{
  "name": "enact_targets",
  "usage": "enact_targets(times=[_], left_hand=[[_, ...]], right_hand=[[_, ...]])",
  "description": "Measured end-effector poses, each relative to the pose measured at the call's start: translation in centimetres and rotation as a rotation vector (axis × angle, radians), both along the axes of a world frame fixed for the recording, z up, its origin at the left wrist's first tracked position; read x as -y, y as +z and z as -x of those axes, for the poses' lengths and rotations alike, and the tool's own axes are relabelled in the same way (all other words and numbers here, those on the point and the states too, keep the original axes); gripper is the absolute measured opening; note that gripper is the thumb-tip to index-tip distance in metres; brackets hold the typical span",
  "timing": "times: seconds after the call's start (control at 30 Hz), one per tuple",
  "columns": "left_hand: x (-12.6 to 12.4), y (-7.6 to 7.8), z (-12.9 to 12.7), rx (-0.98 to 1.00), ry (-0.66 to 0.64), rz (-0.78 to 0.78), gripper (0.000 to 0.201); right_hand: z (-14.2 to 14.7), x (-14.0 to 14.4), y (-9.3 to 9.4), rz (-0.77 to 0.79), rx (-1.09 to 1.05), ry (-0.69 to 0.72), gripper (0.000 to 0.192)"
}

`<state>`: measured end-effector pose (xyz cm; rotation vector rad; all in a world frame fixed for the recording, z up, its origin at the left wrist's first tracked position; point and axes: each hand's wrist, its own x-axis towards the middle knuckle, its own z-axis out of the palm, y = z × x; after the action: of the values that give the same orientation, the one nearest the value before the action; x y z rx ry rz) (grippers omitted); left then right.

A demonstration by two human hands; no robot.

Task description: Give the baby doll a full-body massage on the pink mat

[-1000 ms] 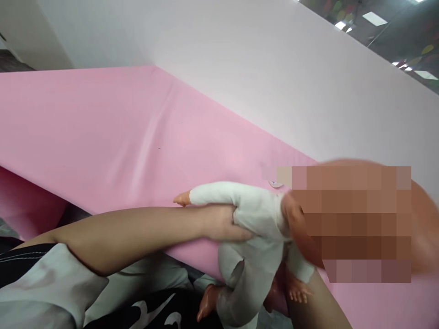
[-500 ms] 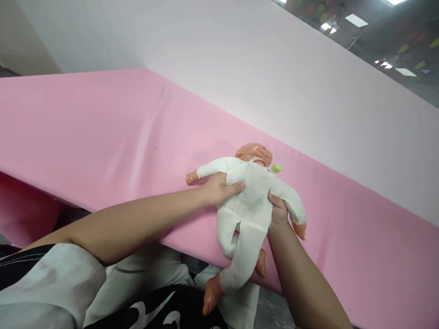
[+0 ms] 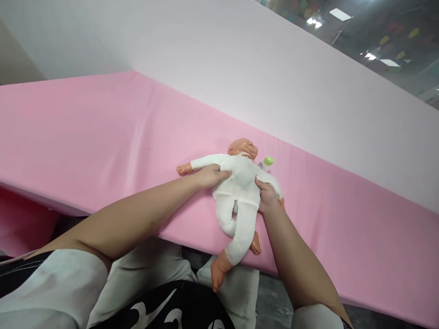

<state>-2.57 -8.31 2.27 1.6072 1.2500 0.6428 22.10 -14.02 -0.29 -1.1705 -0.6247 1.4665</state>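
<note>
A baby doll [image 3: 242, 183] with a white cloth body and plastic head, hands and feet lies on its back on the pink-covered table [image 3: 103, 137]. Its head points away from me and is turned to the right. My left hand [image 3: 213, 176] grips the doll's left-hand side below the armpit, thumb over the chest. On the other side my right hand [image 3: 268, 194] holds the torso, thumb on the front and fingers partly hidden beneath. One doll foot hangs over the table's near edge. A small bottle with a green cap [image 3: 268, 161] lies beside the doll's shoulder.
A white wall panel [image 3: 206, 59] rises along the table's far side. The table's near edge runs just in front of my lap. Something red [image 3: 25, 224] shows below the table at the left.
The doll has moved away from me and lower onto the table, both hands still on its torso. More of the green-capped bottle shows now.
</note>
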Motion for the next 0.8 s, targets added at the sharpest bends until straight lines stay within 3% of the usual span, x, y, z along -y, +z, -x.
enact_targets(times=[0.1, 0.23, 0.33, 0.47, 0.57, 0.67, 0.8], left_hand=[[-0.7, 0.0, 0.5, -0.231, -0.025, -0.156, 0.054], [-0.7, 0.1, 1.2, -0.419, -0.031, -0.406, 0.05], [0.2, 0.3, 1.1, -0.495, -0.021, -0.567, 0.036], [1.6, 0.2, 0.4, -0.397, -0.179, -0.755, 0.018], [1.9, 0.1, 0.2, -0.315, -0.312, -0.815, 0.019], [1.6, 0.2, 0.5, -0.295, -0.402, -0.826, 0.024], [1.1, 0.7, 1.3, -0.308, -0.497, -0.801, 0.033]], right_hand=[[-0.5, -0.1, 0.4, -0.066, 0.29, -0.022, 0.036], [-1.7, 0.1, 1.6, -0.045, 1.153, -0.007, 0.05], [-1.9, 0.5, 2.3, -0.067, 1.516, -0.008, 0.056], [-1.1, 0.8, 2.2, -0.198, 1.581, -0.155, 0.039], [-0.7, 0.8, 1.7, -0.402, 1.51, -0.194, 0.021], [-0.8, 0.7, 1.4, -0.527, 1.442, -0.064, 0.02], [-1.2, 0.6, 1.5, -0.5, 1.404, 0.09, 0.027]])
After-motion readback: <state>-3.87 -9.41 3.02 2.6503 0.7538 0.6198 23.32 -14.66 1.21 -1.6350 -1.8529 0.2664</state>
